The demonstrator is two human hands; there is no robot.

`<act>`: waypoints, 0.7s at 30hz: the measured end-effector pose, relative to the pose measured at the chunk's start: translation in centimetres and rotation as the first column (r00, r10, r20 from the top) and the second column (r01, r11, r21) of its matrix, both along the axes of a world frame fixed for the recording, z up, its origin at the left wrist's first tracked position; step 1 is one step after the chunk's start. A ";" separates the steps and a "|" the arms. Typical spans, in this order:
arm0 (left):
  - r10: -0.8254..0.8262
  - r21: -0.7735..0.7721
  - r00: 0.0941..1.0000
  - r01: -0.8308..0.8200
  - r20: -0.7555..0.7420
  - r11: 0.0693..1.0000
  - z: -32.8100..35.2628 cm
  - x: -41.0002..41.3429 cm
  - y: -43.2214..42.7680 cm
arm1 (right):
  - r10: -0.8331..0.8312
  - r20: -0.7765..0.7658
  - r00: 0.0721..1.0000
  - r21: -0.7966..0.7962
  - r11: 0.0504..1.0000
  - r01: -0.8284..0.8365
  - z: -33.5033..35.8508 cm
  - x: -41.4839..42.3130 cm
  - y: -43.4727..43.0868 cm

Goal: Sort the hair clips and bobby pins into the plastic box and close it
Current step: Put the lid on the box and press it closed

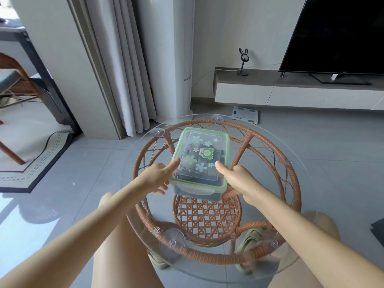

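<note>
Both hands on the plastic box (200,161), one at each near corner. Left hand (154,175) grips the left near corner: thumb (172,164) laid flat on the lid's edge, fingers curled beneath the base. Right hand (239,179) does the same at the right near corner, thumb (221,168) on top, fingers tucked under.

Box is over the middle of the round glass tabletop (307,169), a little toward the far edge, long side running away from me and slightly skewed. I cannot tell whether its base touches the glass.

Green-rimmed clear lid (209,138) is on the box, with flower stickers and a green bear sticker (206,152). Whether the side flaps are latched, I cannot tell.

Dark hair clips and bobby pins (187,175) show through the lid, piled inside; single pieces are too blurred to sort out.

Rattan frame (291,183) shows under the glass. Beyond the table: grey curtain (128,59), television (340,34) on a low cabinet, bathroom scale (245,114) on the floor.
</note>
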State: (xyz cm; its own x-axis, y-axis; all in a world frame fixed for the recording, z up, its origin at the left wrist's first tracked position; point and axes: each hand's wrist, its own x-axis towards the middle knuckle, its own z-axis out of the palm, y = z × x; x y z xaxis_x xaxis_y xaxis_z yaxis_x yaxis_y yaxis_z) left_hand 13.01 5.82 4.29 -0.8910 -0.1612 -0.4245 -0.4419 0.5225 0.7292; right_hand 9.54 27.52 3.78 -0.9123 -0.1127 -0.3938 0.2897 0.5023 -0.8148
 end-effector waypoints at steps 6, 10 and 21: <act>0.309 0.666 0.950 -0.262 0.050 0.698 -0.7 7.7 0.0 | -0.085 -0.024 0.996 -0.187 0.979 0.079 -0.8 3.6 -4.1; 0.646 0.708 0.744 -0.361 -0.173 0.606 -1.1 10.2 -0.8 | -0.015 -0.032 0.999 -0.299 0.954 0.005 -0.8 6.0 -8.9; 0.919 0.637 0.289 -0.663 -0.268 0.394 -2.5 15.0 -13.6 | 0.194 -0.492 0.848 0.408 0.913 0.027 -1.3 1.2 -5.9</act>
